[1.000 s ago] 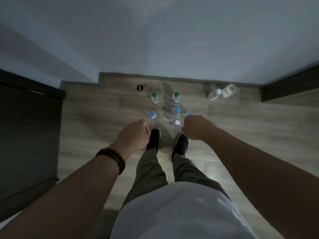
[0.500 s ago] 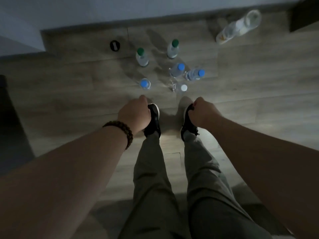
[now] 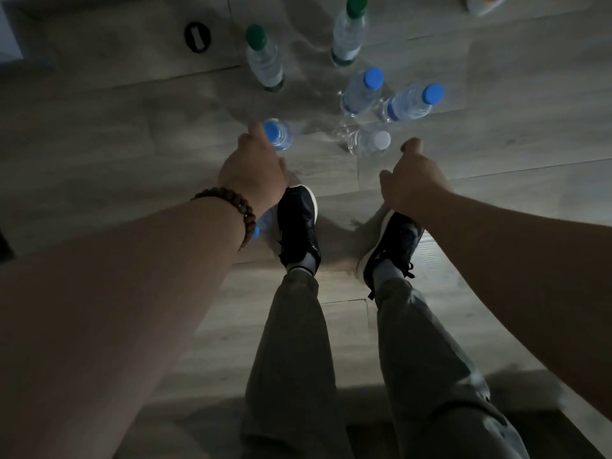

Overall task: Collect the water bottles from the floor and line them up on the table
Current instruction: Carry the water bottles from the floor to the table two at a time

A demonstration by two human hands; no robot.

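Okay, standing in dark shoes (image 3: 299,223) on wood floor (image 3: 99,127), both feet nearer than white-capped bottle (image 3: 371,144). Reaching left hand (image 3: 253,175), beaded bracelet (image 3: 231,210) on wrist, down near-left of white-capped bottle, fingers curling. One fingertip (image 3: 255,130) lying against lone blue-capped bottle (image 3: 280,135), standing upright left of white-capped bottle. Bluish clear shape (image 3: 265,221) peeking out under that wrist; cannot tell what, if anything, being gripped. Holding right hand (image 3: 414,183) just near-right of white-capped bottle, not touching it, fingers loosely curling, thumb sticking out; underside hidden, grip impossible to tell. Leaning just beyond white-capped bottle: blue-capped pair (image 3: 361,91). Standing farther beyond: green-capped pair (image 3: 265,59). Sitting far-left of white-capped bottle: black round fitting (image 3: 197,37).
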